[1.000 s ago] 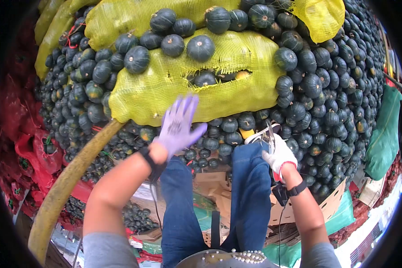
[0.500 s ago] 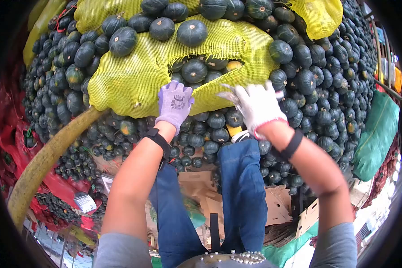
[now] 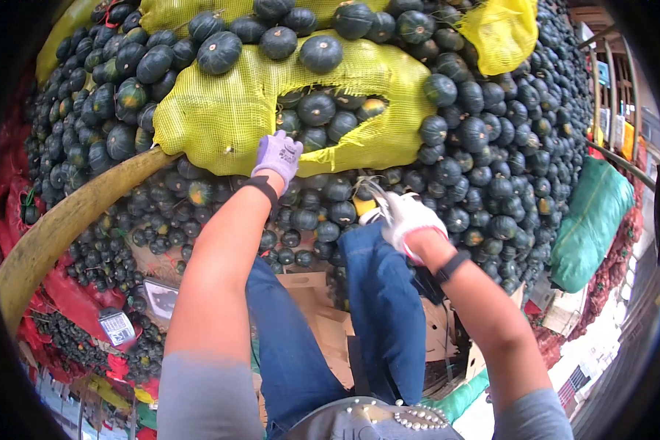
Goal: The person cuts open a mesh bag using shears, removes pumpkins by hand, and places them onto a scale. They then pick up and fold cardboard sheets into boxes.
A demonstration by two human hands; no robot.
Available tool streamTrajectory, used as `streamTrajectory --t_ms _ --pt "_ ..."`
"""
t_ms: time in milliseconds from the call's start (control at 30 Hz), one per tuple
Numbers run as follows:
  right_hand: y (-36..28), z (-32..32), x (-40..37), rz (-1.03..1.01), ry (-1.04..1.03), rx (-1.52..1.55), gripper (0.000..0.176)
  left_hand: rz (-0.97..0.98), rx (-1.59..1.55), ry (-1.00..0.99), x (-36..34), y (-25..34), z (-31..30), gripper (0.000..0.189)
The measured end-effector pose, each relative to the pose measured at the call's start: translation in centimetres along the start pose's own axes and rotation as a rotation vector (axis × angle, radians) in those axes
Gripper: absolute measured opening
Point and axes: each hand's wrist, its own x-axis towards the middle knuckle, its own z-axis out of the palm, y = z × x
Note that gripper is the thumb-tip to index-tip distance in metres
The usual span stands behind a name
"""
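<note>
Purple-gloved L hand (image 3: 279,155) was closed on torn edge of yellow mesh sack (image 3: 216,110), upper ctr of frame; white-gloved R hand (image 3: 412,220), partly closed, held metal scissors (image 3: 378,192) just R of ctr.

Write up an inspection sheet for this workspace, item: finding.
Surface: heap of dark green squashes, uneven.
Job's things: yellow mesh sack lying on the heap, slit wide, squashes showing inside; metal-bladed tool, blades outside the slit.
Clutter: cardboard below, around the legs.
Grips: left hand, purple glove, closed on the sack at the slit's lower left corner; right hand, white glove, around the tool.
Cables: nothing seen.
Surroundings: green sack at right, red sacking at left; curved yellow-brown length meets the yellow sack's left end, nature unclear.
</note>
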Motion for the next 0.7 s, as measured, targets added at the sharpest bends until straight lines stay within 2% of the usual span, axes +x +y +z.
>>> streamTrajectory --t_ms 67,133,167,267,300,333,400,433,467,500,533,567,600,633,667,700 --pt "3.3 -0.4 -6.3 0.164 0.005 0.119 0.045 -0.001 0.046 -0.059 0.9 0.3 -0.3 0.038" --pt "5.6 -1.3 -13.5 0.241 0.084 0.110 0.053 0.006 0.179 -0.125 1.1 1.2 -1.8 0.032" --pt "6.5 -1.9 -16.6 0.303 0.111 0.156 0.056 0.064 0.297 -0.246 1.5 1.6 -2.8 0.025" --pt "7.4 -3.2 -24.2 0.469 0.188 0.213 0.063 0.068 0.302 -0.170 1.4 1.8 -2.4 0.020" --pt "7.3 -3.4 -25.6 0.541 0.156 0.179 0.070 0.073 0.261 -0.172 1.7 1.4 -1.4 0.020" --pt "7.1 -3.4 -26.0 0.498 0.183 0.066 0.075 0.046 0.250 -0.173 1.0 1.5 -1.6 0.025" --pt "6.2 -3.4 -23.5 0.393 0.194 -0.096 0.076 0.135 0.267 -0.031 -0.4 0.5 -0.6 0.021" --pt "3.9 -4.3 -20.7 0.315 0.181 -0.129 0.073 0.104 0.194 0.025 -1.1 0.2 -0.3 0.021" --pt "3.8 -3.5 -17.4 0.141 0.225 -0.177 0.071 0.084 0.176 0.025 -1.3 0.1 -0.3 0.021" --pt "1.8 -3.7 -13.8 0.063 0.207 -0.246 0.068 0.057 0.110 0.051 -1.3 0.1 -0.2 0.021" --pt "0.6 -3.6 -9.8 -0.086 0.213 -0.370 0.061 0.034 0.047 0.076 -1.2 0.4 0.3 0.020" --pt "0.6 -2.5 -5.6 -0.257 0.314 -0.470 0.050 0.025 0.017 0.116 -0.7 0.3 1.3 0.020" --pt "0.5 -1.8 -0.9 -0.335 0.320 -0.561 0.051 0.012 0.005 0.104 -0.9 0.4 1.5 0.020" --pt "-1.2 -2.5 2.2 -0.384 0.304 -0.745 0.042 0.022 0.003 0.132 -1.6 0.5 1.0 0.020" --pt "-3.9 -3.7 4.9 -0.284 0.151 -0.912 0.039 0.030 0.011 0.167 -1.8 0.2 0.6 0.020" --pt "-4.5 -3.3 7.8 -0.307 0.169 -0.817 0.036 0.039 0.004 0.180 -1.6 0.1 0.9 0.020"
